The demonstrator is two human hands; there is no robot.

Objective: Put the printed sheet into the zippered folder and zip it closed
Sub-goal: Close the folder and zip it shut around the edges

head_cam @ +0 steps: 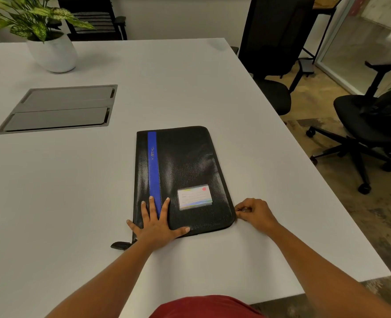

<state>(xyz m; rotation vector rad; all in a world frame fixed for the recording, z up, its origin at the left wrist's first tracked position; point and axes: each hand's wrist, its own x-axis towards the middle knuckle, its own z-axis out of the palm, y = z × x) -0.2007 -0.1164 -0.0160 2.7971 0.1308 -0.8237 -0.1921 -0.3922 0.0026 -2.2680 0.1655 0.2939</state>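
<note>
Lying flat on the white table (pixel 75 180), the black folder (pixel 185 161) sits near the front edge. The left hand (pixel 157 222) presses its near corner, fingers spread wide; the right hand (pixel 255 213) pinches the zipper pull (pixel 239 210) at the right corner.

Pressing the left hand (pixel 154 222) flat on the near left corner of the zippered folder (pixel 185 166), lying on the table (pixel 75 180) towards its right edge. Pinching the zip pull (pixel 239 210) with the right hand (pixel 255 213) off the folder's near right corner. Trailing a strap (pixel 121 245) off the near left corner, beside the left wrist. Sitting farther back on the left — a hatch (pixel 59 109) in the tabletop, a potted plant (pixel 52 49) behind it. Standing beyond the table's right edge — office chairs (pixel 369 125).
</note>
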